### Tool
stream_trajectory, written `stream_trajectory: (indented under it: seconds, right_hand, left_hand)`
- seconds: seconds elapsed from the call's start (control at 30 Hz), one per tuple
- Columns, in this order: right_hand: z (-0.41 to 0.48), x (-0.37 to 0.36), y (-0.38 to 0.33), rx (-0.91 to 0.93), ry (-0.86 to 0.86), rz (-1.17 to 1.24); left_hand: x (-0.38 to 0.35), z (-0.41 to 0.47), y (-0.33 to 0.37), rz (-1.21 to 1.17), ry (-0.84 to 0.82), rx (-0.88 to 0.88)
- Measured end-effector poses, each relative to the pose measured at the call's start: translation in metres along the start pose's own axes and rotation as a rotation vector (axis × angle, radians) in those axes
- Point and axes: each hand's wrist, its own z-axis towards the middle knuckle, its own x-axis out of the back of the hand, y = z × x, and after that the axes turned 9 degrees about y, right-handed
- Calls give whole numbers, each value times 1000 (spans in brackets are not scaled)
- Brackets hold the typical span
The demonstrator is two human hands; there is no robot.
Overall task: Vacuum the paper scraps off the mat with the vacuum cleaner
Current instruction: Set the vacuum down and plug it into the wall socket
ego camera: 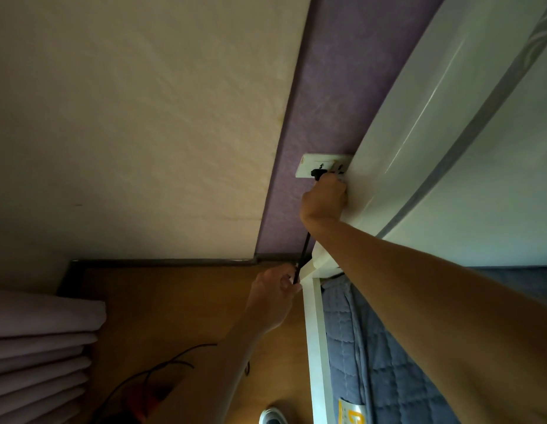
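Note:
A white wall socket (308, 166) sits on the purple wall strip beside the white headboard. A black plug (318, 173) is at the socket, and my right hand (325, 198) grips it from below. The black power cord (305, 250) runs down from that hand to my left hand (273, 296), which pinches it near the bed frame corner. More cord (162, 367) loops over the wooden floor toward a dim red shape, possibly the vacuum cleaner (145, 399), at the bottom edge. No mat or paper scraps are in view.
A white headboard (419, 117) and bed frame rail (316, 347) with a blue quilted mattress (385, 362) fill the right. Pale curtain folds (39, 338) hang at the lower left. A shoe tip (273, 416) shows at the bottom.

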Motion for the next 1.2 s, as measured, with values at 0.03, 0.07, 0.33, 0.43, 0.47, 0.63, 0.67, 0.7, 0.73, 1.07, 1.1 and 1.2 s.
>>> stream_trajectory:
  seconds: [0.03,0.07,0.33,0.43,0.47,0.63,0.67,0.7,0.73,1.07,1.1,1.2]
  right_hand:
    - [1,0,1,10,-11,-8]
    - [1,2,1,26,-33,-30]
    - [8,44,-10,343,-264,-361]
    - [5,73,-16,501,-332,-323]
    - [4,84,-18,558,-360,-303]
    - [-12,157,-41,773,-457,-337]
    - [-16,172,-46,799,-457,-340]
    - [-21,187,-50,813,-455,-334]
    - [-27,203,-54,825,-449,-324]
    - [-100,317,-85,988,-355,-349]
    - [-111,324,-89,999,-343,-343]
    - [-145,340,-102,1052,-308,-323]
  left_hand:
    - [3,0,2,21,8,-1]
    - [6,-1,4,37,15,-2]
    - [56,5,55,162,26,61]
    - [92,5,86,240,47,103]
    - [106,3,96,293,37,127]
    - [180,-16,147,569,20,187]
    - [195,-24,158,612,33,187]
    - [209,-32,170,654,46,183]
    - [223,-41,182,694,59,177]
    - [332,-142,250,839,213,171]
    - [338,-153,252,847,219,169]
    - [355,-182,254,885,257,179]
